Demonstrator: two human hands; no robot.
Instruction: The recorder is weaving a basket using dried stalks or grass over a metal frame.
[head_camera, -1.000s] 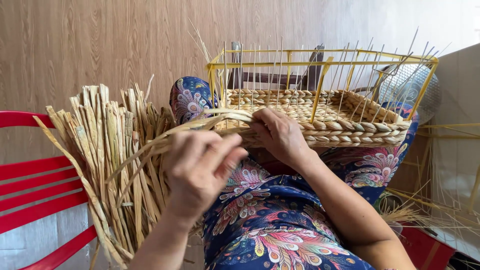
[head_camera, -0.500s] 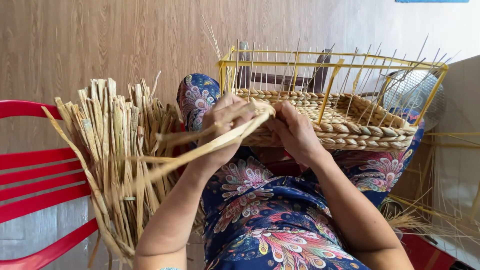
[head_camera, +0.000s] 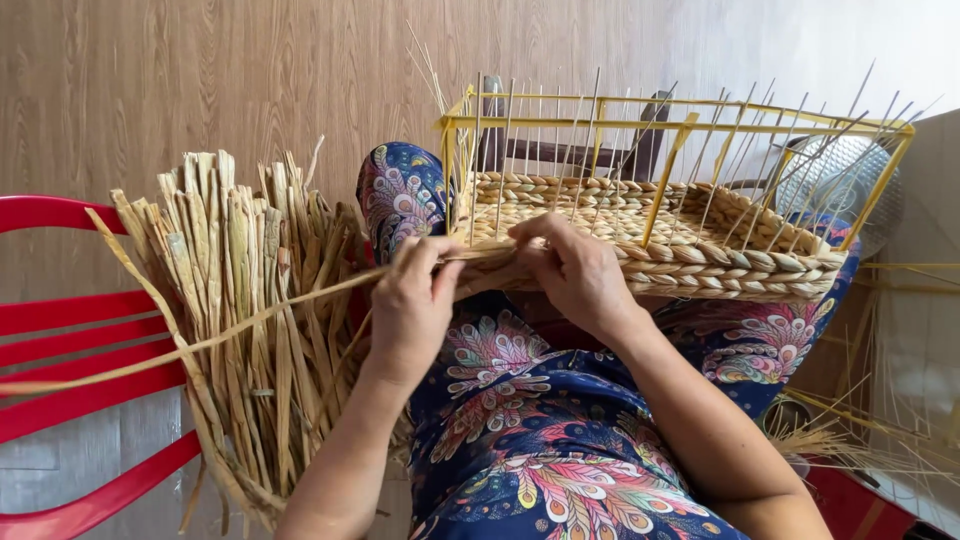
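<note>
Half-made woven basket of pale braided straw (head_camera: 700, 262) on a yellow wire frame (head_camera: 680, 125), resting on the lap, over blue trousers with bright flower and feather shapes (head_camera: 530, 420). Thin grey metal rods (head_camera: 560, 150) standing up in rows all round the frame, some leaning. Braided rows done only low down, near the bottom of the frame.

At the near left corner of the basket, one long flat strip of dry straw (head_camera: 250, 320), running from the corner out to the left and down, across the red chair. Left hand (head_camera: 412, 305) curled over this strip, fingers pinched shut on it just beside the basket corner. Right hand (head_camera: 575, 270) pressed on the basket's near edge, fingers bent and gripping the braid where the strip meets it. Both hands close together, almost touching.

Left of the knee, a big bundle of dry flat straw stalks (head_camera: 240, 300), standing up and leaning on the red plastic chair with slats (head_camera: 70, 340). Brown wood-look wall (head_camera: 200, 70) behind. More loose thin straw (head_camera: 850, 440) on the floor at the right
</note>
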